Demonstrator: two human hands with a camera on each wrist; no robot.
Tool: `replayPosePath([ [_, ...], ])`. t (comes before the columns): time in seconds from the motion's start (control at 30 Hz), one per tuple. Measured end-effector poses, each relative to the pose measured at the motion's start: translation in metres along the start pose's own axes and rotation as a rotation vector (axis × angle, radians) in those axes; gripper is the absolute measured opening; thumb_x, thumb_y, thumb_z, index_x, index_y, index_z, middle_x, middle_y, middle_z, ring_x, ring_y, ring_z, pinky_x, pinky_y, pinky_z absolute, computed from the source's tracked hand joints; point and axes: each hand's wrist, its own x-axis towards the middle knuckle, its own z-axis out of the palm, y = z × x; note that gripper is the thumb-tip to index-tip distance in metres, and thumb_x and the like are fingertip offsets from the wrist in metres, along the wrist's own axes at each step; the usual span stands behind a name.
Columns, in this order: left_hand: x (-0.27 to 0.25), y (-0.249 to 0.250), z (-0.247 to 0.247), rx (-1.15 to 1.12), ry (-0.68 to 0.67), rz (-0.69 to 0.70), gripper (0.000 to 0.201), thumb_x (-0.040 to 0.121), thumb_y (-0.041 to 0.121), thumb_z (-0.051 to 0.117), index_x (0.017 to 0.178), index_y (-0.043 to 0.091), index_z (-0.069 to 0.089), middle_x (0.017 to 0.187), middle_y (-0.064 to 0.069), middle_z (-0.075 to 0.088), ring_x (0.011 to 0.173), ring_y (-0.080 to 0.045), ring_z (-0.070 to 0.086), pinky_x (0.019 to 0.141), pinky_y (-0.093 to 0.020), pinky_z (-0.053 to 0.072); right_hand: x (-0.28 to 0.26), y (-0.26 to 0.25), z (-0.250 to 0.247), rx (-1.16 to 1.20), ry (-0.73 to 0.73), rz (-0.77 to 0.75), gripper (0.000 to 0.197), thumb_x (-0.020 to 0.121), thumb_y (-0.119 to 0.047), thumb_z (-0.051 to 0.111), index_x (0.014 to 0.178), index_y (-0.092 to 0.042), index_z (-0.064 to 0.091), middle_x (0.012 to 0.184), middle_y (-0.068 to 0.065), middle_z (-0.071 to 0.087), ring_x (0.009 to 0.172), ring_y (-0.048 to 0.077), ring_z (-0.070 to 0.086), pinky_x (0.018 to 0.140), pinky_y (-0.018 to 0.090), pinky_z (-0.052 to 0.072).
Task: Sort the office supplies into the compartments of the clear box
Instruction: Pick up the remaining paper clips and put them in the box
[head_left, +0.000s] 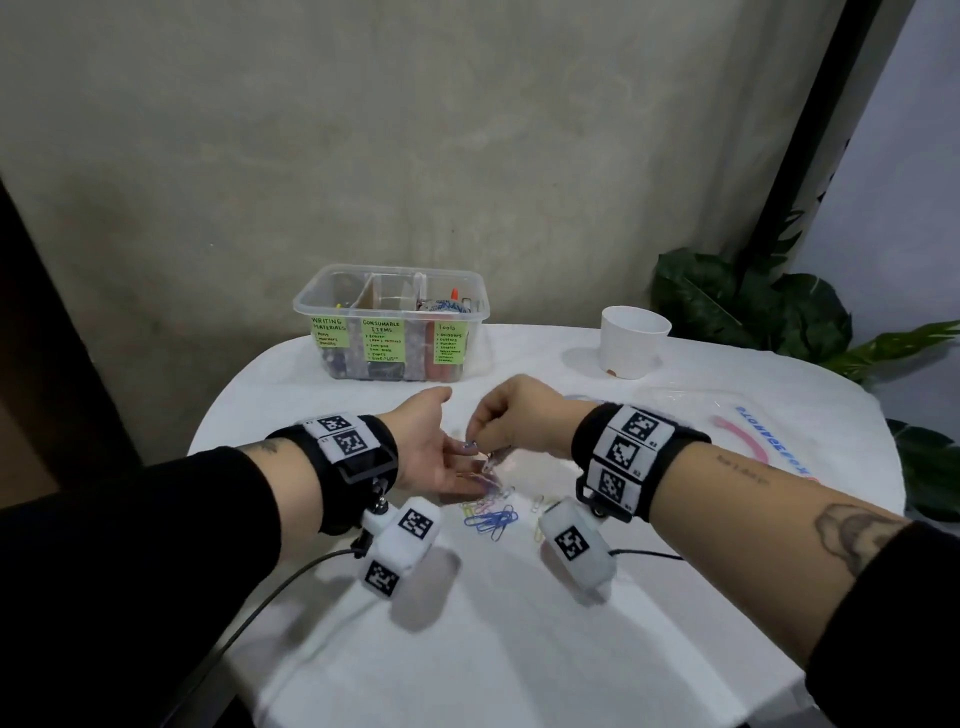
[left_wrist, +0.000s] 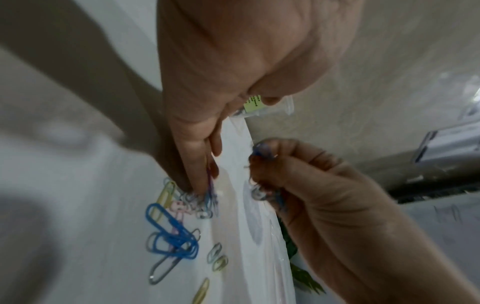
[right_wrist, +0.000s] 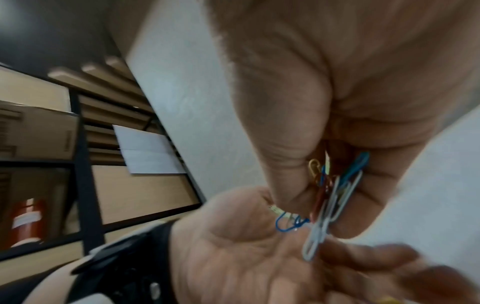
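Observation:
Coloured paper clips (head_left: 493, 517) (left_wrist: 172, 234) lie loose on the white tablecloth near the front. My left hand (head_left: 441, 457) (right_wrist: 254, 263) is held flat, palm up, its fingertips down among the clips. Just above that palm, my right hand (head_left: 496, 431) (left_wrist: 291, 181) pinches a bunch of paper clips (right_wrist: 330, 193) between thumb and curled fingers. The clear box (head_left: 392, 325) stands at the back of the table, split into three compartments with green labels for writing materials, consumable items and tools, each with things inside.
A white cup (head_left: 631, 343) stands at the back right. A clear plastic sleeve with a pink strip (head_left: 743, 441) lies to the right. Green plant leaves (head_left: 753, 306) border the table's right side. A cable (head_left: 291, 577) trails off the front left.

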Motion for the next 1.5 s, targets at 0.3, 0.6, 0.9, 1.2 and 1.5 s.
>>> replayPosePath([
  [0.3,0.007,0.0,0.007,-0.048,0.035,0.041,0.028,0.092,0.02,0.041,0.07,0.009,0.053,0.058,-0.005,0.051,0.047,-0.015,0.051,0.04,-0.017,0.044,0.003,-0.029,-0.018,-0.161,0.018,-0.154,0.016,0.074,0.001,0.078,0.087,-0.007,0.076,0.079,0.005,0.074,0.069,0.012,0.066,0.072,0.027,0.058],
  [0.6,-0.004,0.0,-0.004,0.53,0.331,0.154,0.039,0.097,0.037,0.046,0.062,0.023,0.035,0.049,0.007,0.028,0.036,-0.009,0.02,0.039,-0.015,0.01,-0.02,0.03,0.003,-0.53,-0.223,0.055,0.07,0.063,-0.051,0.086,0.126,-0.035,0.059,0.12,-0.013,0.057,0.104,0.013,0.056,0.089,0.028,0.046],
  [0.9,-0.006,-0.002,-0.016,0.577,0.332,0.04,0.043,0.091,0.051,0.054,0.068,0.018,0.04,0.052,0.007,0.026,0.04,-0.008,0.02,0.04,-0.018,0.013,-0.033,0.025,0.021,-0.375,-0.272,-0.023,0.019,0.078,-0.012,0.072,0.096,-0.015,0.071,0.088,0.007,0.072,0.071,0.021,0.065,0.064,0.031,0.055],
  [1.2,-0.005,-0.001,-0.015,0.314,0.21,0.033,0.049,0.09,0.057,0.053,0.077,0.011,0.046,0.059,0.0,0.035,0.044,-0.011,0.029,0.041,-0.018,0.021,-0.02,0.014,0.013,-0.164,-0.18,0.064,0.008,0.078,0.003,0.072,0.082,-0.004,0.071,0.064,0.004,0.066,0.053,0.011,0.064,0.059,0.022,0.056],
  [1.5,-0.006,0.008,-0.016,0.036,-0.137,0.002,0.044,0.08,0.051,0.057,0.07,0.01,0.047,0.068,-0.004,0.042,0.06,-0.017,0.039,0.05,-0.022,0.03,0.009,-0.041,0.0,-0.136,-0.068,-0.154,0.016,0.07,0.001,0.082,0.083,-0.001,0.073,0.077,0.013,0.073,0.069,0.02,0.069,0.072,0.029,0.06],
])
